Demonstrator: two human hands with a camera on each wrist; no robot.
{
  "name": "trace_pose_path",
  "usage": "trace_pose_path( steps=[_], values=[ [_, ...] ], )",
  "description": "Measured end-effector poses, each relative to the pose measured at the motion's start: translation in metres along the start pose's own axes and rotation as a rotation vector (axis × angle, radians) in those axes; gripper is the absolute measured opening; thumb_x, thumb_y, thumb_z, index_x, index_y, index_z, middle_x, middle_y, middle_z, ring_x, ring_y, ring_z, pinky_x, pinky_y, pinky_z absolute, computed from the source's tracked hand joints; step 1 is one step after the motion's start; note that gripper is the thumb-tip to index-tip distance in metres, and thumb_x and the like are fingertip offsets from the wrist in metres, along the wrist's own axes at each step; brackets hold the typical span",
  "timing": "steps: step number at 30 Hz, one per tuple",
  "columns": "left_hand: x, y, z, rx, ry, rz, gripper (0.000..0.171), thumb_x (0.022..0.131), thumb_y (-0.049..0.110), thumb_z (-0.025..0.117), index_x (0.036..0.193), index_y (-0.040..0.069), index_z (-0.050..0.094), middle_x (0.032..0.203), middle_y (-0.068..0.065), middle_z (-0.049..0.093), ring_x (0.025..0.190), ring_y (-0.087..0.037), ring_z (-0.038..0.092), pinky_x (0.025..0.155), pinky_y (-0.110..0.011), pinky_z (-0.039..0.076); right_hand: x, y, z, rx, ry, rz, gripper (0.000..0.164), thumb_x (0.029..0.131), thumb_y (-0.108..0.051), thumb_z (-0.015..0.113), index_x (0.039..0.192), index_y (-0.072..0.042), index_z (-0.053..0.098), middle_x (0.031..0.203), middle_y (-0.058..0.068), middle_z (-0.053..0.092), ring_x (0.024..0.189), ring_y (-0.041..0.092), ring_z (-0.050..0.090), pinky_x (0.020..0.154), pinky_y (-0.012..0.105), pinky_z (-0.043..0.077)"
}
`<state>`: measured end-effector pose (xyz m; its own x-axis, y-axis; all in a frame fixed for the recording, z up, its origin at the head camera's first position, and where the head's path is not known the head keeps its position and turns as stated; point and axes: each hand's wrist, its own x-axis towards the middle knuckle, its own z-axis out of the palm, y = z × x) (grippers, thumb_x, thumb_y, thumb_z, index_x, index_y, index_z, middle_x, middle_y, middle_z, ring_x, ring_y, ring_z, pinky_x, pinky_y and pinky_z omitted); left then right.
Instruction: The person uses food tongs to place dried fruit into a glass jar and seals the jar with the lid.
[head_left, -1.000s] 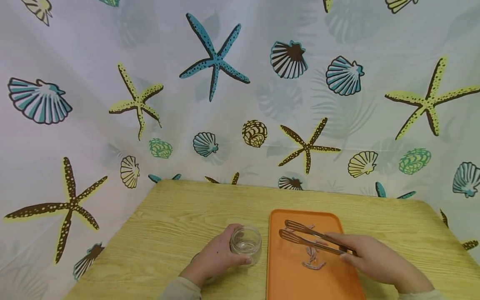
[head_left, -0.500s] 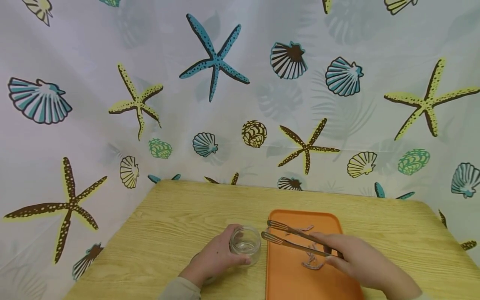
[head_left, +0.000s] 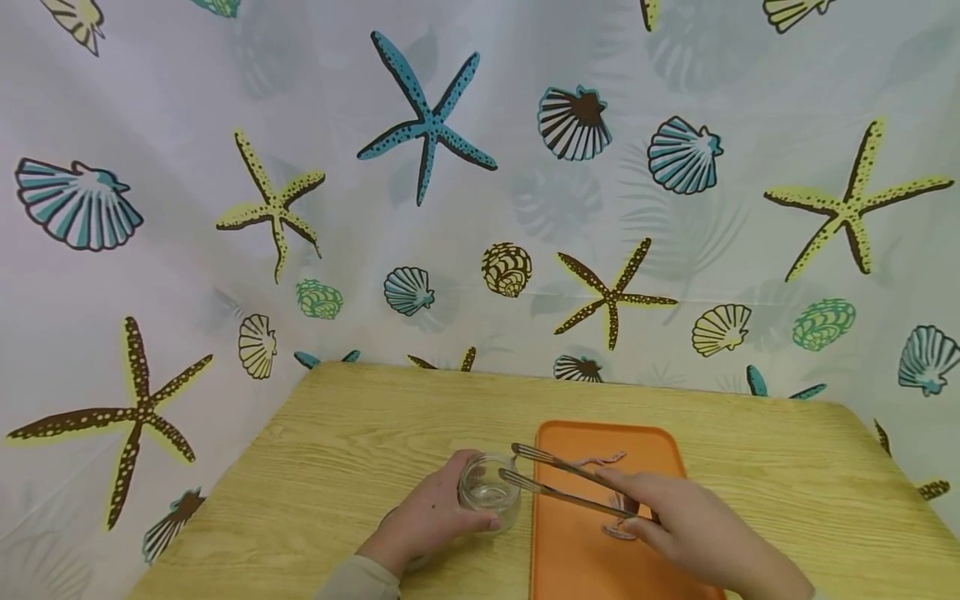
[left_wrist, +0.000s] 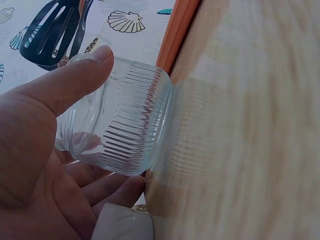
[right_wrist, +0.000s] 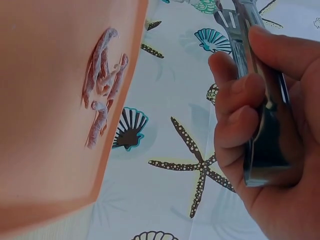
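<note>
One pale cloth [head_left: 457, 225], printed with starfish and shells, hangs at the far side and down the left and right. Before it is one wood-grain bench [head_left: 375, 433], with one orange tray [head_left: 570, 567] on its right half. Two hands are in view. The right hand [head_left: 686, 512], over the tray, is clamped on one pair of metal tongs [head_left: 573, 498], gripping it near the hinge end. The slotted tips stand apart and point left, at the right side of the jar's mouth; whether they hold anything is too small to tell. The left hand [head_left: 435, 508] is wrapped round that one clear glass jar [head_left: 491, 510], thumb on the near side and fingers toward the far side. The jar stands mouth up on the bench, just left of the tray, its lower wall ribbed. Smallest are several pinkish strips [right_wrist: 97, 62] on the tray, beyond and below the right hand; they overlap, so their exact number cannot be told.
</note>
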<state>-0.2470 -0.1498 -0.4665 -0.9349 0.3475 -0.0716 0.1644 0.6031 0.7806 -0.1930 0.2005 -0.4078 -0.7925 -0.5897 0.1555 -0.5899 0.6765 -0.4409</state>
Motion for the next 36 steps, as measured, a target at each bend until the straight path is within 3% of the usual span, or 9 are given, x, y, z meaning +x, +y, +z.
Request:
trace_pose_path(
  steps=[5, 12, 15, 21, 26, 36],
  values=[
    [-0.001, 0.0, 0.0, -0.003, -0.001, 0.0, 0.094, 0.077, 0.048, 0.087, 0.151, 0.016, 0.038, 0.14, -0.009, 0.056, 0.11, -0.023, 0.061, 0.092, -0.052, 0.048, 0.001, -0.003, 0.002, -0.014, -0.005, 0.008, 0.07, 0.097, -0.022, 0.07, 0.156, -0.039, 0.037, 0.098, -0.02, 0.054, 0.068, 0.002, 0.048, 0.06, 0.025, 0.042],
    [0.0, 0.0, 0.0, -0.013, -0.005, -0.004, 0.094, 0.077, 0.047, 0.087, 0.151, 0.017, 0.038, 0.136, -0.01, 0.058, 0.107, -0.022, 0.061, 0.091, -0.052, 0.048, 0.004, -0.005, 0.005, -0.014, -0.02, 0.021, 0.059, 0.099, -0.054, 0.057, 0.154, -0.04, 0.041, 0.093, -0.022, 0.052, 0.062, 0.001, 0.045, 0.056, 0.024, 0.042],
    [-0.001, 0.0, 0.0, -0.009, -0.002, 0.001, 0.094, 0.077, 0.047, 0.087, 0.151, 0.017, 0.038, 0.136, -0.01, 0.058, 0.107, -0.022, 0.061, 0.091, -0.052, 0.049, 0.004, -0.005, 0.006, -0.012, -0.014, 0.015, 0.059, 0.099, -0.057, 0.054, 0.154, -0.039, 0.042, 0.093, -0.021, 0.053, 0.061, 0.001, 0.045, 0.055, 0.024, 0.043],
    [-0.001, 0.0, 0.0, -0.001, 0.001, 0.004, 0.094, 0.077, 0.046, 0.088, 0.151, 0.018, 0.039, 0.134, -0.01, 0.059, 0.107, -0.023, 0.061, 0.09, -0.053, 0.049, 0.003, -0.004, 0.004, -0.018, -0.019, 0.023, 0.059, 0.099, -0.055, 0.055, 0.154, -0.041, 0.04, 0.094, -0.021, 0.052, 0.063, 0.001, 0.045, 0.056, 0.024, 0.042],
    [0.002, -0.001, 0.001, 0.003, 0.006, -0.005, 0.094, 0.076, 0.049, 0.088, 0.151, 0.018, 0.039, 0.137, -0.009, 0.058, 0.112, -0.024, 0.06, 0.093, -0.054, 0.048, 0.0, 0.0, 0.0, -0.019, -0.019, 0.035, 0.065, 0.099, -0.037, 0.066, 0.156, -0.042, 0.036, 0.096, -0.021, 0.052, 0.065, 0.001, 0.046, 0.057, 0.025, 0.041],
    [0.001, -0.001, 0.001, -0.002, 0.006, 0.012, 0.094, 0.076, 0.049, 0.088, 0.15, 0.018, 0.04, 0.141, -0.007, 0.057, 0.117, -0.025, 0.059, 0.097, -0.055, 0.045, -0.002, 0.012, -0.004, -0.024, -0.016, 0.087, 0.067, 0.096, -0.024, 0.072, 0.155, -0.033, 0.042, 0.093, -0.019, 0.054, 0.063, 0.002, 0.045, 0.056, 0.026, 0.041]
  ],
)
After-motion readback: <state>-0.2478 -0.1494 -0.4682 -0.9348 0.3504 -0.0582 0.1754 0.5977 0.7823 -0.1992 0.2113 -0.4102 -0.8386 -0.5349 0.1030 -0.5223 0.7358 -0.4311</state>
